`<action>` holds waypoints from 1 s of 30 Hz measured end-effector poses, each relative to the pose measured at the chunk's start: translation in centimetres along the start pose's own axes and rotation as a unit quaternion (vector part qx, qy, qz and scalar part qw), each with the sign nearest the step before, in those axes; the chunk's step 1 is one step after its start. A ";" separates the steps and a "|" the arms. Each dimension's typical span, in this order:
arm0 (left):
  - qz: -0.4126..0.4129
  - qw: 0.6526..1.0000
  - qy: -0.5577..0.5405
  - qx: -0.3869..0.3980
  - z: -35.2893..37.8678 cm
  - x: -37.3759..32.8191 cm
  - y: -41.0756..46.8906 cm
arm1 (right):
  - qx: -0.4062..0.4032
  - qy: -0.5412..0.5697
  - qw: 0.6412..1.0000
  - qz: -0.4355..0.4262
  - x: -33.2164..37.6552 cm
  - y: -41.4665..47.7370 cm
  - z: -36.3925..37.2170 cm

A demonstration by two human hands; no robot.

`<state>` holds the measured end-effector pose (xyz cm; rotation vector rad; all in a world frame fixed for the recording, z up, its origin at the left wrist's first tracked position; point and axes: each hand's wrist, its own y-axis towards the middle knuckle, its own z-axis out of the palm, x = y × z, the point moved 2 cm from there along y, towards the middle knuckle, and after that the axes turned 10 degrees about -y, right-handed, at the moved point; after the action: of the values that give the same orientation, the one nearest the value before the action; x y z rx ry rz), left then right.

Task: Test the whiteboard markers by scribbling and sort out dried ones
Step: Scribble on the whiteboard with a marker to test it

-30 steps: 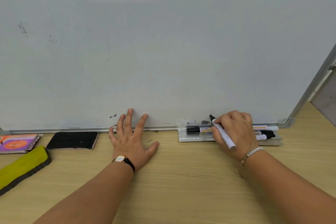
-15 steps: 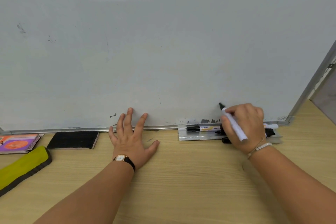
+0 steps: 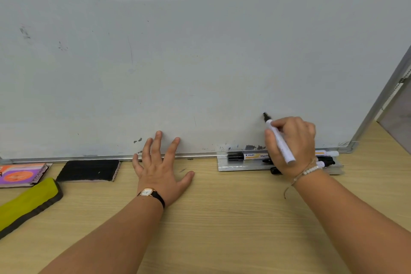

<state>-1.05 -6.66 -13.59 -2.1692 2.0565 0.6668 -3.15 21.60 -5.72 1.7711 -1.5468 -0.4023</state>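
My right hand (image 3: 293, 142) grips an uncapped white marker (image 3: 280, 143) with a black tip; the tip meets the whiteboard (image 3: 200, 51) low on its right side. No fresh line shows at the tip. Several other markers (image 3: 251, 156) lie in a metal tray (image 3: 240, 167) under the board's bottom edge, partly hidden behind my right hand. Spread flat on the wooden table (image 3: 222, 218), my left hand (image 3: 160, 167) has its fingertips against the board's lower edge. Old black smudges sit just above the tray.
A black eraser (image 3: 89, 170) lies under the board at the left. Further left are a purple and orange booklet (image 3: 20, 174) and a yellow-green pouch with dark trim (image 3: 26, 204). The board's metal frame (image 3: 378, 104) slants down on the right.
My right hand has lifted the marker from near the tray and moved it up and right along the board. The left hand has stayed flat on the table.
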 end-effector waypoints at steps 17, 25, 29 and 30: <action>0.002 1.000 -0.003 0.002 -0.1 -0.2 0.0 | 0.068 -0.077 0.982 -0.159 3.7 -1.3 3.0; -0.001 1.000 0.002 0.003 -0.3 -0.2 0.0 | 0.083 0.029 0.987 -0.133 5.5 -0.7 3.0; -0.008 1.000 0.009 0.020 -0.2 -0.3 0.1 | 0.105 0.028 0.981 -0.158 6.5 -0.1 3.1; -0.006 1.000 0.004 0.016 -0.3 -0.3 0.1 | 0.066 0.045 0.987 -0.139 6.9 0.7 2.7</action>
<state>-1.05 -6.46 -13.24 -2.1698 2.0417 0.6211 -3.90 14.22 -5.43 2.0884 -1.2923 -0.3547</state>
